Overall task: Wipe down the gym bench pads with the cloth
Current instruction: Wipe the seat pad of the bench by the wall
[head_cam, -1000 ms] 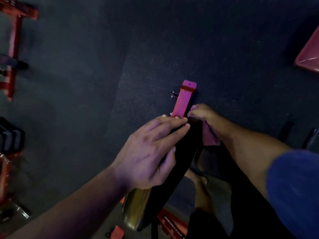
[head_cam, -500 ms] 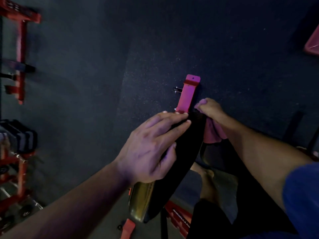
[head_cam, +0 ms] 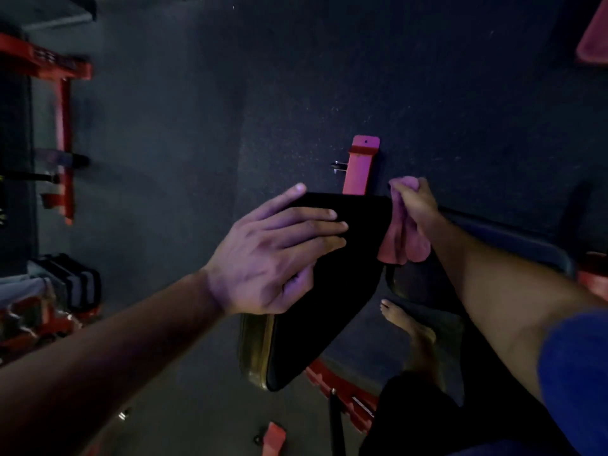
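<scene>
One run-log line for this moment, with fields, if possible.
step: wiping pad edge | left hand: flat on black pad, steadying | right hand: grips pink cloth at pad's far edge

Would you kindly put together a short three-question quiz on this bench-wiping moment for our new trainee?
1. True or false: the left hand rests on the black bench pad with straight fingers.
2. Which hand grips the pink cloth? A) left B) right C) neither
3. Fill in: the cloth is at the pad's ___ edge, beside the red frame bar.

Key: 1 true. 2 B, the right hand. 3 right.
</scene>
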{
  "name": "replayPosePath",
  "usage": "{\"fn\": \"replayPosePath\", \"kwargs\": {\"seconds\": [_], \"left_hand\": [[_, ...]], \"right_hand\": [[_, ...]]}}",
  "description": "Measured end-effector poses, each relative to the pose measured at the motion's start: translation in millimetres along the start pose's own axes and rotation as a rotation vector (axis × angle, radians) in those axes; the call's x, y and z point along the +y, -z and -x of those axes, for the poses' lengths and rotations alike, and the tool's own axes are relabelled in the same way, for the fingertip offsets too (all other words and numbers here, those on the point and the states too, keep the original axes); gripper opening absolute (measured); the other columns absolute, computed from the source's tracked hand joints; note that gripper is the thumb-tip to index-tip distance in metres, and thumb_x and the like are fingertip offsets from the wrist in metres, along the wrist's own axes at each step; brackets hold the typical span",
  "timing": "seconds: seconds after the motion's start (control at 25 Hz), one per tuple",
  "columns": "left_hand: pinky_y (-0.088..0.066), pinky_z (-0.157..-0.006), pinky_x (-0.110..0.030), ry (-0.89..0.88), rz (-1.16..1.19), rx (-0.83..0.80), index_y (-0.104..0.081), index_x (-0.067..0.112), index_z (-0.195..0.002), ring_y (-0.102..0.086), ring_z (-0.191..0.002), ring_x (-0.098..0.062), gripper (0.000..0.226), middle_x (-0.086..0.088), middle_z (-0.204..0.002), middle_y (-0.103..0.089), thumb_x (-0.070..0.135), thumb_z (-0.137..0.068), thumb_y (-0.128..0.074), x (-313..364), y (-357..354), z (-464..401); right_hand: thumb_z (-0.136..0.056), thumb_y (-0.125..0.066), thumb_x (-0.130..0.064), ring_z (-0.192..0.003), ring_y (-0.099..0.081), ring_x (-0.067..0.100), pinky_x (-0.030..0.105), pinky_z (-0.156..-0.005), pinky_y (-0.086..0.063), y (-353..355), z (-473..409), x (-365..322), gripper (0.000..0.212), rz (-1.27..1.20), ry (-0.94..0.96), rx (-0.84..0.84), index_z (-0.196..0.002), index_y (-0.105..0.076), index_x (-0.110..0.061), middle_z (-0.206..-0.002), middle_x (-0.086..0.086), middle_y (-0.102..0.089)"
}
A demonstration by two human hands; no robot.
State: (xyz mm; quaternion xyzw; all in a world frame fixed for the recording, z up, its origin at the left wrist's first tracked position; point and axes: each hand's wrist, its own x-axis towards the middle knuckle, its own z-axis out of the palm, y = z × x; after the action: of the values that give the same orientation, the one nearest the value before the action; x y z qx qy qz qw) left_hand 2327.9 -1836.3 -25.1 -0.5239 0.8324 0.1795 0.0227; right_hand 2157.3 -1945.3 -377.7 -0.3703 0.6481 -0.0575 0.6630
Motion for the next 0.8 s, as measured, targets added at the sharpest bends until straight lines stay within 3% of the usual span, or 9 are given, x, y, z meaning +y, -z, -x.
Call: {"fn": "replayPosePath", "kwargs": {"seconds": [0.12,0.24,0.32,0.4,0.56,0.68,0.72,0.8], "left_hand": [[-0.038,-0.119,-0.054,-0.128,-0.044,-0.073,-0.075,0.013,-0.123,-0.063,-0.131,-0.022,0.042,-0.003,-0.133,-0.071,0.028,-0.101,-0.042,4,3,-4],[-0.042,-0.115,-0.047,-0.536,-0.062,-0.297,-0.078,0.014,-0.107,-0.07,-0.113,-0.024,0.036,-0.003,-0.118,-0.076,0.04,-0.091,-0.058,2,5,-8],[-0.043,-0.113,-0.045,-0.651,-0.133,-0.395,-0.079,0.015,-0.106,-0.07,-0.113,-0.022,0.044,-0.002,-0.118,-0.076,0.049,-0.084,-0.061,-5,7,-10],[-0.043,-0.112,-0.044,-0.634,-0.193,-0.431,-0.079,0.014,-0.113,-0.07,-0.117,-0.02,0.05,-0.002,-0.124,-0.075,0.05,-0.085,-0.058,-9,5,-10],[-0.039,-0.114,-0.041,-0.578,-0.267,-0.499,-0.075,0.014,-0.126,-0.067,-0.124,-0.018,0.053,-0.002,-0.133,-0.071,0.045,-0.09,-0.05,0,6,-12],[-0.04,-0.114,-0.041,-0.56,-0.277,-0.507,-0.075,0.015,-0.127,-0.067,-0.125,-0.016,0.052,-0.001,-0.133,-0.071,0.042,-0.09,-0.05,0,8,-14],[-0.041,-0.113,-0.041,-0.566,-0.273,-0.501,-0.075,0.015,-0.126,-0.067,-0.124,-0.016,0.051,0.0,-0.132,-0.072,0.042,-0.089,-0.051,0,7,-13],[-0.045,-0.11,-0.041,-0.568,-0.258,-0.478,-0.076,0.016,-0.124,-0.068,-0.123,-0.015,0.049,0.0,-0.13,-0.073,0.041,-0.089,-0.053,0,8,-13]], "right_hand": [[-0.101,-0.057,-0.02,-0.095,-0.059,0.017,0.021,-0.073,-0.047,5,42,17,0.007,-0.136,0.056,-0.097,-0.106,-0.062,-0.02,-0.092,-0.008,-0.063],[-0.104,-0.051,-0.012,-0.094,-0.057,0.01,0.014,-0.073,-0.045,25,43,22,0.029,-0.168,0.18,-0.045,-0.131,-0.062,-0.014,-0.101,-0.01,-0.061],[-0.104,-0.054,-0.016,-0.101,-0.061,0.006,0.016,-0.082,-0.048,34,26,29,0.038,-0.216,0.18,-0.003,-0.141,-0.057,-0.023,-0.12,-0.008,-0.064],[-0.103,-0.057,-0.017,-0.114,-0.063,0.011,0.02,-0.093,-0.049,28,16,44,0.038,-0.248,0.149,-0.031,-0.14,-0.059,-0.025,-0.129,-0.006,-0.064],[-0.106,-0.048,-0.021,-0.12,-0.063,0.019,0.025,-0.096,-0.049,-18,19,64,0.026,-0.331,0.108,-0.139,-0.121,-0.067,-0.031,-0.118,-0.008,-0.069],[-0.11,-0.041,-0.024,-0.121,-0.059,0.013,0.024,-0.105,-0.044,-30,25,71,0.031,-0.33,0.144,-0.084,-0.136,-0.058,-0.023,-0.128,-0.006,-0.063],[-0.109,-0.042,-0.03,-0.118,-0.058,0.014,0.019,-0.1,-0.044,-30,28,79,0.032,-0.282,0.129,-0.051,-0.137,-0.058,-0.024,-0.127,-0.005,-0.062],[-0.102,-0.045,-0.053,-0.105,-0.059,0.018,0.013,-0.078,-0.046,-34,44,99,0.031,-0.18,0.004,-0.009,-0.119,-0.063,-0.033,-0.113,-0.003,-0.063]]}}
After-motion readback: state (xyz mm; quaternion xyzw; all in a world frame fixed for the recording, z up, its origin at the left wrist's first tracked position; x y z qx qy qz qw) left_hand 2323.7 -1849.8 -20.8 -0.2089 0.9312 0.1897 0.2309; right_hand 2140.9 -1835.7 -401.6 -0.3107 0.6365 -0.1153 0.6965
